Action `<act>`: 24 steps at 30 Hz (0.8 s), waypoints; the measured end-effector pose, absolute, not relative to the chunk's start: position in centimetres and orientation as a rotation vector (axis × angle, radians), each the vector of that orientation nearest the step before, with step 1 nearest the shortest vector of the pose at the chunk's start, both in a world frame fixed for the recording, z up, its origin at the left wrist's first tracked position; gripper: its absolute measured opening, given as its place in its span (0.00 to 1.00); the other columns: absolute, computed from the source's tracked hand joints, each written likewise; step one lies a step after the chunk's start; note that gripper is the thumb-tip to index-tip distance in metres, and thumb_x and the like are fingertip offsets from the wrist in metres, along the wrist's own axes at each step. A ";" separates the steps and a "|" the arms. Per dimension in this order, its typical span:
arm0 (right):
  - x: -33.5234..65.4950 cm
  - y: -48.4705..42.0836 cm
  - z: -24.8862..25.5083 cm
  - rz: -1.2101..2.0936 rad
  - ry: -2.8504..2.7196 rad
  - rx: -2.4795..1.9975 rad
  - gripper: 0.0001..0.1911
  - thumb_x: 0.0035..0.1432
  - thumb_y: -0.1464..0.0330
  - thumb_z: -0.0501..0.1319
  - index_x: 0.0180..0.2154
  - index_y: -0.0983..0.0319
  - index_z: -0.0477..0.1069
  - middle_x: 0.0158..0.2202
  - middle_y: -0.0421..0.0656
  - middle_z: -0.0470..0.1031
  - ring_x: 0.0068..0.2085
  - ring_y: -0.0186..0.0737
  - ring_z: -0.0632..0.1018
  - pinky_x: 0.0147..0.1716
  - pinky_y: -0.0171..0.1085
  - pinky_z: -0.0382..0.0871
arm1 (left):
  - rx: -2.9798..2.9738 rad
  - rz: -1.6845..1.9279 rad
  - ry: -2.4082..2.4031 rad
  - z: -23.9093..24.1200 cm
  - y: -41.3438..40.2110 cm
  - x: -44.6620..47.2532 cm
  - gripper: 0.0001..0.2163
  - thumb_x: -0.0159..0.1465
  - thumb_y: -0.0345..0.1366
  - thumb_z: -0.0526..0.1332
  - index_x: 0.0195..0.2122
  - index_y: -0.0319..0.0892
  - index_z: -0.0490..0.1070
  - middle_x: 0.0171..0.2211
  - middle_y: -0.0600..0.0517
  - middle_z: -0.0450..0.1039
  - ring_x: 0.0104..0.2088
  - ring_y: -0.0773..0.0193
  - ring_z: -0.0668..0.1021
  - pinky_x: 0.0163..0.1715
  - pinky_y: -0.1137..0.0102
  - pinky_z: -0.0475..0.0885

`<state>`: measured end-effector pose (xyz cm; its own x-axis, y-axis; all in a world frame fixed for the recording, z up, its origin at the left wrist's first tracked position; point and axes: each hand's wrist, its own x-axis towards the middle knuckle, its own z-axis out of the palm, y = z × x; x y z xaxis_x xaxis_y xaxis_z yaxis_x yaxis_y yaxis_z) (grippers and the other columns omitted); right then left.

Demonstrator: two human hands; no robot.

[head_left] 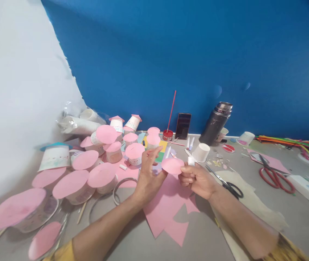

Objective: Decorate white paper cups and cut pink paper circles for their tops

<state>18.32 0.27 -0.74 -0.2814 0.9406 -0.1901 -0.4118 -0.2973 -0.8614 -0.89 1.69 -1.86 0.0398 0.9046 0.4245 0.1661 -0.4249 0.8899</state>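
Observation:
A small pink paper disc [172, 165], slightly cone-shaped, is pinched at its right edge by my right hand [196, 180]. A white cylinder that looks like a glue stick [190, 161] shows upright at that hand's fingers; whether they hold it too is unclear. My left hand [149, 177] has its fingers apart and raised, with the thumb tip at the disc's left edge. Under both hands lies a pink paper sheet [165, 208] with cut-out notches. A white paper cup [201, 152] stands upside down just beyond my right hand.
Several pink-topped paper cups [104, 175] crowd the left side. Scissors with black handles [233, 188] and red-handled scissors [276, 179] lie right. A dark flask [215, 125], phone [183, 126] and red pot [167, 135] with a stick stand by the blue wall.

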 end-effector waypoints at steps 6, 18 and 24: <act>18.7 0.5 -1.2 1.613 -1.017 -0.976 0.28 0.48 0.48 0.77 0.25 0.59 0.66 0.16 0.27 0.49 0.21 0.28 0.52 0.23 0.34 0.46 | 1.600 1.309 1.098 -0.8 1.7 -1.4 0.08 0.61 0.34 0.60 0.32 0.44 0.81 0.31 0.51 0.76 0.35 0.58 0.77 0.37 0.66 0.69; 17.4 -0.7 -0.7 0.735 -1.477 -1.380 0.13 0.50 0.57 0.71 0.25 0.58 0.74 0.21 0.37 0.69 0.23 0.36 0.69 0.25 0.35 0.61 | 1.567 1.078 1.235 -0.9 1.6 -1.2 0.05 0.55 0.32 0.60 0.24 0.44 0.74 0.22 0.55 0.68 0.25 0.64 0.68 0.26 0.69 0.60; 16.6 -0.3 -1.7 0.817 -1.197 -1.424 0.18 0.52 0.57 0.67 0.21 0.58 0.64 0.18 0.33 0.57 0.23 0.33 0.59 0.23 0.35 0.55 | 1.246 1.106 1.070 -0.3 0.1 0.1 0.18 0.54 0.38 0.68 0.47 0.42 0.76 0.36 0.52 0.77 0.33 0.61 0.76 0.33 0.68 0.70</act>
